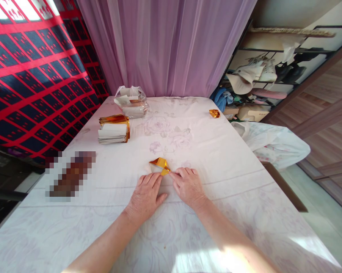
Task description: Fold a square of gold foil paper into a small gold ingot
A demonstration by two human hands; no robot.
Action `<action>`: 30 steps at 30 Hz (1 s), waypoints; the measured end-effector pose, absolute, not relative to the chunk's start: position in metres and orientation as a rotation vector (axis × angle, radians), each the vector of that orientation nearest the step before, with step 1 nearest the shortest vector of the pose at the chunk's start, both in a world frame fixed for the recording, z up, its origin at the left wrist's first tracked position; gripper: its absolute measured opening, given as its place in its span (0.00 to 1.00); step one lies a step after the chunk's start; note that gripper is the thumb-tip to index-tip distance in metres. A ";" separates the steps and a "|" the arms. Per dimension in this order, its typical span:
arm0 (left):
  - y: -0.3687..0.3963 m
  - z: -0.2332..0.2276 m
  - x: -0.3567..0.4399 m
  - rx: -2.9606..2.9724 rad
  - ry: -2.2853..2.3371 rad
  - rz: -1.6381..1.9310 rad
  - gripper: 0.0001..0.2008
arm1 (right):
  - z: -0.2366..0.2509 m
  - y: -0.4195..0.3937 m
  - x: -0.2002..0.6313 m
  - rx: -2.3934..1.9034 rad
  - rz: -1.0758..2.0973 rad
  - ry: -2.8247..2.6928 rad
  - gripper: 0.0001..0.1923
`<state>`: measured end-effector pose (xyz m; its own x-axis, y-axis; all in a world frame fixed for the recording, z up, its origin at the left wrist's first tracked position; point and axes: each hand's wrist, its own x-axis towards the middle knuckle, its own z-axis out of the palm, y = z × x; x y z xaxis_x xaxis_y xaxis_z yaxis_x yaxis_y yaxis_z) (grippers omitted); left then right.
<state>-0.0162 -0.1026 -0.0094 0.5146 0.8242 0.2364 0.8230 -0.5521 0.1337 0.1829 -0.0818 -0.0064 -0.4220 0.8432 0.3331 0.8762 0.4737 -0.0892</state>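
Note:
A small piece of gold foil paper (pixel 160 165), partly folded, lies on the pale floral cloth (pixel 205 151) covering the table, just beyond my fingertips. My left hand (pixel 146 195) rests flat on the cloth with its fingertips pressing the paper's near edge. My right hand (pixel 188 185) lies beside it, its fingers pinching the paper's near right corner. Both forearms reach in from the bottom of the view.
A stack of white and gold papers (pixel 114 131) sits at the far left, with a clear plastic bag of more papers (pixel 132 101) behind it. A folded gold piece (pixel 214 113) lies far right. A blurred object (pixel 70 174) lies at left. Shelves (pixel 262 76) stand right.

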 end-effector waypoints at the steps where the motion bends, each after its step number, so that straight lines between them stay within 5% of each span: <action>1: -0.103 -0.009 -0.016 2.730 1.490 0.432 0.23 | -0.007 -0.082 0.183 -1.450 -0.143 -2.392 0.14; 14: -0.113 -0.004 -0.029 2.713 1.550 0.487 0.20 | -0.010 -0.081 0.184 -1.445 -0.160 -2.400 0.15; 22: -0.101 -0.001 -0.050 2.652 1.624 0.658 0.09 | -0.015 -0.081 0.186 -1.364 -0.189 -2.394 0.14; 30: -0.065 -0.003 -0.063 2.705 1.651 0.604 0.18 | -0.017 -0.080 0.183 -1.441 -0.161 -2.225 0.19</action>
<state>-0.0633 -0.0651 -0.0034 0.4071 0.8410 0.3564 0.8724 -0.4736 0.1210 0.1829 -0.0797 -0.0169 -0.3294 0.8283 0.4532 0.8849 0.4382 -0.1577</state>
